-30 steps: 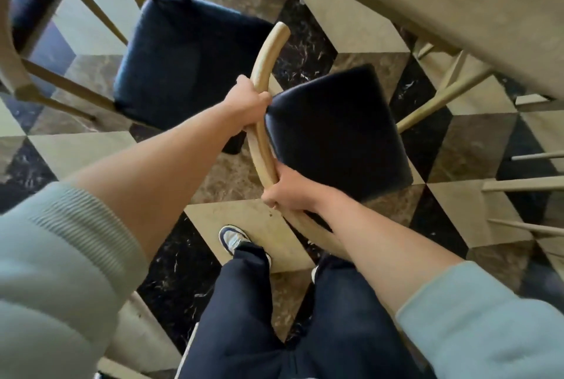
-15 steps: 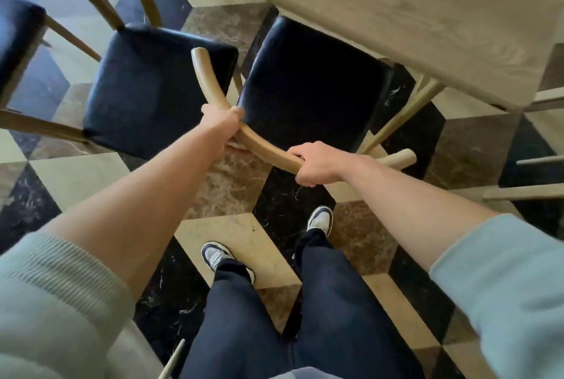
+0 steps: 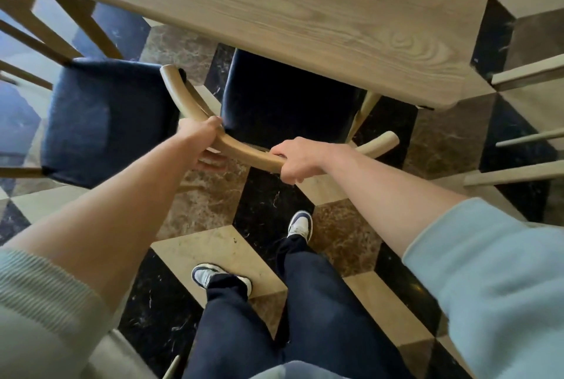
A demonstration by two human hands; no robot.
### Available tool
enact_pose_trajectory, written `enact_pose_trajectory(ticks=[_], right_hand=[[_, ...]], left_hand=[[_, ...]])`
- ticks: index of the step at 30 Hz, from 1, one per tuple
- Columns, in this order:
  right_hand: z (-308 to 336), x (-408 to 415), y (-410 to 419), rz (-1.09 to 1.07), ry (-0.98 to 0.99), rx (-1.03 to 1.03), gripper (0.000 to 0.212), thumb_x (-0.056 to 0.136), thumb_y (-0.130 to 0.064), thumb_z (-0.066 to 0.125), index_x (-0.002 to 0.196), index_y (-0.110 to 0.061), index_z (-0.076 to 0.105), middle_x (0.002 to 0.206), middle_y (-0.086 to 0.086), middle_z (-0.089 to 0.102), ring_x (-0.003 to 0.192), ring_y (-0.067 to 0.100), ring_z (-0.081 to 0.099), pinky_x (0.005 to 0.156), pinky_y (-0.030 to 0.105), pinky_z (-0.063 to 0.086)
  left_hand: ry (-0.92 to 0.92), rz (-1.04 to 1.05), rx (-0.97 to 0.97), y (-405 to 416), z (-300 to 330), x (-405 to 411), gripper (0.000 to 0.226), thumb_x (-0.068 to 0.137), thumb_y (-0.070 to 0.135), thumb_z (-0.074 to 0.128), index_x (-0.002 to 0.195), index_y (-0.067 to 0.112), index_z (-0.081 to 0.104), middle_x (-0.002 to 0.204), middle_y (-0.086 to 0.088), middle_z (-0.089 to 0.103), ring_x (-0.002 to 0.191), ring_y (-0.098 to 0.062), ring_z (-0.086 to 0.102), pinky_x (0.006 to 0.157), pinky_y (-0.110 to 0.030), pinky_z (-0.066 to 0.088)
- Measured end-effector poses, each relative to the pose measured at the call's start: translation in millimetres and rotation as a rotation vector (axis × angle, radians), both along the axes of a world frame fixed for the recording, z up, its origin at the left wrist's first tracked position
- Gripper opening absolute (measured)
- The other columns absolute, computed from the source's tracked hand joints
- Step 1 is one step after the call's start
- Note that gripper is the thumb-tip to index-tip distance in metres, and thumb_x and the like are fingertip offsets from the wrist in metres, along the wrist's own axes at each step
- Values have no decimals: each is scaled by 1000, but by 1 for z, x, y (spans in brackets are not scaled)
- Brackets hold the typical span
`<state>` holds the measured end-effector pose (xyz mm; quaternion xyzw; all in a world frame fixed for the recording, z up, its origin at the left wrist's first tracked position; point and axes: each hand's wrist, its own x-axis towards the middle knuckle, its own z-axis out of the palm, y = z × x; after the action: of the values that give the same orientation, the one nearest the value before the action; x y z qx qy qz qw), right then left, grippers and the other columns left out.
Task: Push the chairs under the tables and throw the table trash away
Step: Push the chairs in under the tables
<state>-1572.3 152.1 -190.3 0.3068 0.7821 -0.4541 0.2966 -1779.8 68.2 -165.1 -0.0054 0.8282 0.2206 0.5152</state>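
The person stands at the 6 o'clock side of a light wooden table and holds a chair by its curved wooden backrest. The left hand grips the rail at its 9 o'clock end, fingers curled over the top and pressed together, thumb wrapped beneath. The right hand grips the same rail toward 3 o'clock, fingers curled round it and close together. The chair's dark padded seat lies at 12 o'clock from the hands, its far part hidden under the table edge, the near part and backrest still outside. A second chair with a matching dark seat stands just beside it at 9 o'clock, out from under the table. Pale sleeves are pushed up both forearms. Below, dark trousers and two sneakers stand on a floor of black, brown and cream tiles.
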Motion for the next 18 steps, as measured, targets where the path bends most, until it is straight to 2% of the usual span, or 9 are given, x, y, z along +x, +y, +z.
enact_pose_trajectory(ticks=[3,7,11,13,15,18], right_hand=[[0,8,-1,19,-30,4,43,57,-26,73,95,-40,58,88,-1,65,75,18,68,59,33,55],[1,17,-3,22,-77,16,38,56,-24,72,84,-42,54,88,0,65,78,19,67,65,37,56],[6,14,-5,1,-118,30,36,61,-32,73,93,-38,58,89,-1,66,81,19,67,68,35,54],[14,5,-13,-32,-101,50,47,63,-42,71,109,-40,59,97,-7,63,89,16,64,73,35,52],[26,-11,-19,-129,-55,61,66,64,-49,68,128,-47,53,104,-16,62,94,9,62,77,36,54],[46,-55,-31,-280,48,127,70,61,-58,64,129,-50,53,103,-23,59,94,4,58,82,39,55]], left_hand=[[-29,-40,-23,-3,0,6,52,101,40,60,138,12,37,110,-21,71,77,-36,78,55,-50,64],[-71,-112,-28,-7,-4,11,63,100,48,58,142,6,38,94,-22,77,74,-37,79,70,-55,65],[-45,-234,-12,-13,-1,0,69,93,62,61,126,2,52,67,-11,78,62,-31,78,64,-54,66],[-36,-332,11,-22,5,-12,66,92,68,55,117,8,59,71,-7,80,64,-27,79,61,-45,65],[-22,-390,32,-32,12,-25,63,93,72,50,110,13,64,84,-8,80,73,-28,79,65,-42,64],[17,-364,59,-56,21,-60,62,92,74,47,113,17,58,96,-10,76,81,-28,78,61,-38,63]])
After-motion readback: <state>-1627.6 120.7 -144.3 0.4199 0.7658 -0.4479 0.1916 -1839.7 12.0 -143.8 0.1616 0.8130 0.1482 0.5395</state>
